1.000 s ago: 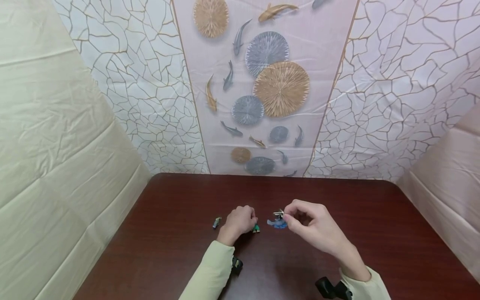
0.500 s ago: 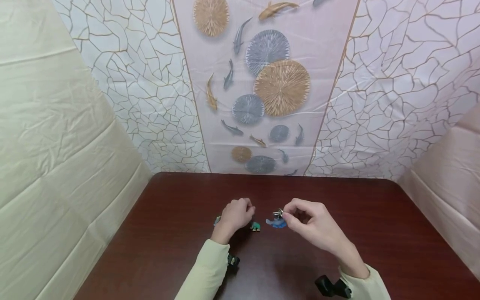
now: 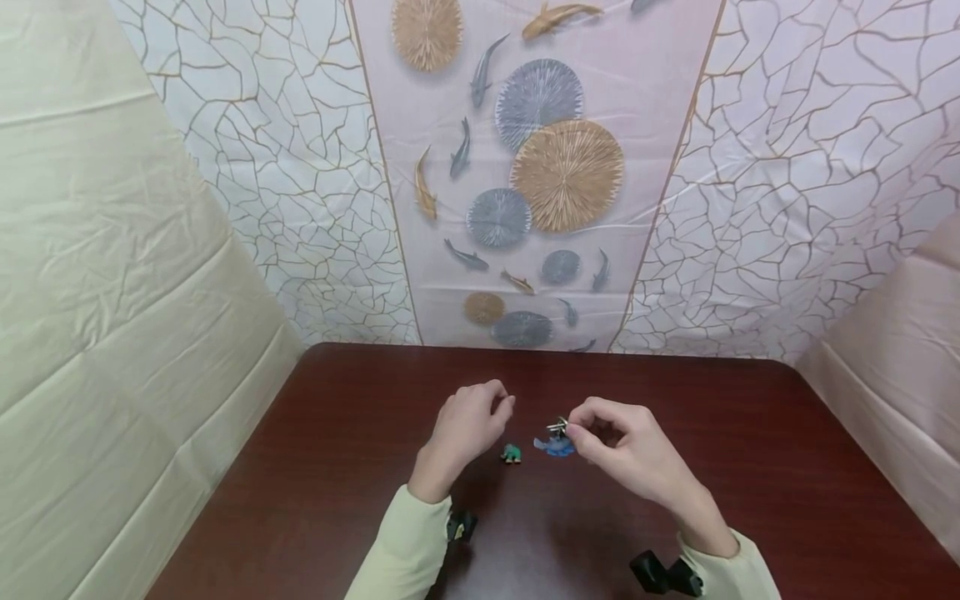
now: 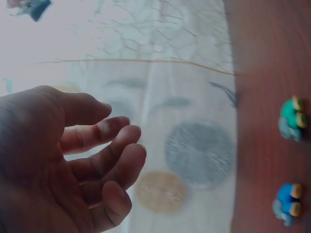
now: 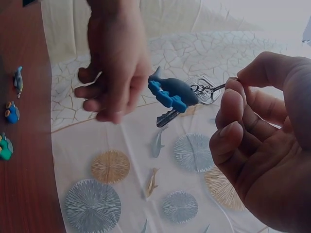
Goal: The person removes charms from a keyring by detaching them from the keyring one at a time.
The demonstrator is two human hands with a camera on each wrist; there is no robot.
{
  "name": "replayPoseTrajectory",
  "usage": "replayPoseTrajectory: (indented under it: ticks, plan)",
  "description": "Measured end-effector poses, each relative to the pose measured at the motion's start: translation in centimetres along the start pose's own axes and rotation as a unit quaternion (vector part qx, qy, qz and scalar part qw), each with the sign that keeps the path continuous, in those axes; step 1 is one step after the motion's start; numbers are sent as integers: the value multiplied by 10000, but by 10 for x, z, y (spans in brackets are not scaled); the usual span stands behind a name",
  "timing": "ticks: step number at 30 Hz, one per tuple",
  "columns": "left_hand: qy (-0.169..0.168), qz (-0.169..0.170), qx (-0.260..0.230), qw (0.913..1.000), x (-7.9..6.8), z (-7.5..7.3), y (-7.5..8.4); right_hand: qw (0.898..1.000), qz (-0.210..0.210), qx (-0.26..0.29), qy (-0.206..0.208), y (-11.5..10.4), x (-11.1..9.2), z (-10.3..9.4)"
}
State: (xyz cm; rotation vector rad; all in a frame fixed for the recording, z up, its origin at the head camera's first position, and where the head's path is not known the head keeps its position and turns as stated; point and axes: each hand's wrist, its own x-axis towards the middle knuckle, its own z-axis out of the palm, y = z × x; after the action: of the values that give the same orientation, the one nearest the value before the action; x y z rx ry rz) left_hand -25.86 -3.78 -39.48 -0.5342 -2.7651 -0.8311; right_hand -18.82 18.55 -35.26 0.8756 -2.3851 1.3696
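Observation:
My right hand (image 3: 633, 454) pinches a keychain by its metal end between thumb and fingers, holding it up in the air. From it hang a blue whale-shaped charm (image 5: 176, 91) and a metal key (image 5: 167, 118). My left hand (image 3: 463, 425) hovers to the left of the keychain with nothing in it, its fingers loosely bent in the left wrist view. Just right of and below that hand, a small green toy figure (image 3: 512, 454) with orange feet is on the table. A similar blue figure (image 4: 288, 201) is near it, hidden behind the left hand in the head view.
The dark red-brown table (image 3: 360, 400) runs back to a patterned cloth (image 3: 525, 275). A third small figure (image 5: 18, 81), blue-grey and yellow, is in line with the others in the right wrist view. Cream fabric (image 3: 120, 333) walls in the left side.
My left hand has lifted away from beside the green figure, leftward and back, uncovering it and hiding the figure at the left. The right hand stays in place with the keychain.

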Motion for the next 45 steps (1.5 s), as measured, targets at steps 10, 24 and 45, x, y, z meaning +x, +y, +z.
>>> replayPoseTrajectory:
  ticks: [10,24,45]
  plan:
    - [573,765,-204,9952,-22,-25,33,9997,-231,50,102,2,0,-1]
    - [646,1798,286,9812,-48,-34,72,9996,-131,88,223,2,-1,-2]
    - [2166,2066,972,9492,-45,-11,78,9982,-51,84,587,-1,-1,-3]
